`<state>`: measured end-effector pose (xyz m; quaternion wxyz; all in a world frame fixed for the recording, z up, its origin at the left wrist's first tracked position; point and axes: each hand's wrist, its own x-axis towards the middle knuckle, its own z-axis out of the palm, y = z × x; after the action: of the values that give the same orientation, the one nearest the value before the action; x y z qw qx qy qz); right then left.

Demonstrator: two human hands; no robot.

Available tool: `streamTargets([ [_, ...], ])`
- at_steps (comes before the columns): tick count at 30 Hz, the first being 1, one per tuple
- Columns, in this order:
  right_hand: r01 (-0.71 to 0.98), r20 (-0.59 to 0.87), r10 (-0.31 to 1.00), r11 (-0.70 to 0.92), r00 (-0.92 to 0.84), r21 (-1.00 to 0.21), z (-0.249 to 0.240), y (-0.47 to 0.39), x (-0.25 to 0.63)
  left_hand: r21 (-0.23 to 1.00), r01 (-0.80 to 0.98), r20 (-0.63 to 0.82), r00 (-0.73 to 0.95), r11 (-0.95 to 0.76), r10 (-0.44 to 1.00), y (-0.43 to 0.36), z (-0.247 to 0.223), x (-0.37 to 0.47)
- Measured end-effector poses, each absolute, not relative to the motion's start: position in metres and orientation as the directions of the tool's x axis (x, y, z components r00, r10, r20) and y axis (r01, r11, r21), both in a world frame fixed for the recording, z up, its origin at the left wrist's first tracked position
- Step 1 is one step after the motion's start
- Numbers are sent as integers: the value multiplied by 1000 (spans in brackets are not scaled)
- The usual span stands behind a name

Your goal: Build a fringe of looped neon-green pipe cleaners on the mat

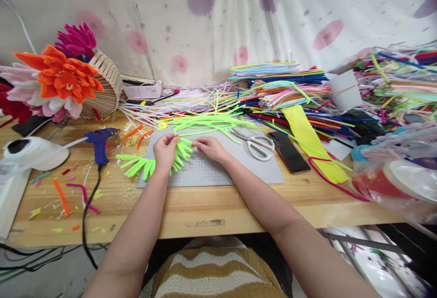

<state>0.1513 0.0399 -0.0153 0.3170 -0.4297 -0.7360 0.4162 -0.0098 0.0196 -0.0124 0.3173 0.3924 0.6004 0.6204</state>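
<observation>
Many fuzzy neon-green stems (180,154) form a fringe over the grey gridded mat (211,173), pinched by my left fingers (169,139), probably light and bendable, best held at the joined edge; my right fingers (202,142) sit beside them, grip unclear.

- Your green pipe cleaners (179,156): fuzzy, matt.
- Your table (246,207): smooth wood with a soft sheen.
- Your mat (205,176): smooth, matt, plastic-looking.
- Your scissors (249,139): metal and smooth plastic, by their look.
- Your phone (288,151): glossy, glass-like face.
- Your glue gun (99,145): smooth plastic.
- Your orange flower (68,78): rough, velvety fuzz.
- Your bag (392,200): crinkled, glossy plastic.
</observation>
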Motion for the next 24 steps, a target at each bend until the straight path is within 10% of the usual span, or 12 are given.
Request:
streamTargets([
  [14, 429, 181, 869, 396, -460, -812, -18, 41, 146, 996, 35, 93, -380, -86, 920, 21, -15, -11],
  [24, 420, 149, 884, 351, -442, -837, -22, 43, 151, 934, 357, 118, -292, -6, 949, 14, -13, -19],
])
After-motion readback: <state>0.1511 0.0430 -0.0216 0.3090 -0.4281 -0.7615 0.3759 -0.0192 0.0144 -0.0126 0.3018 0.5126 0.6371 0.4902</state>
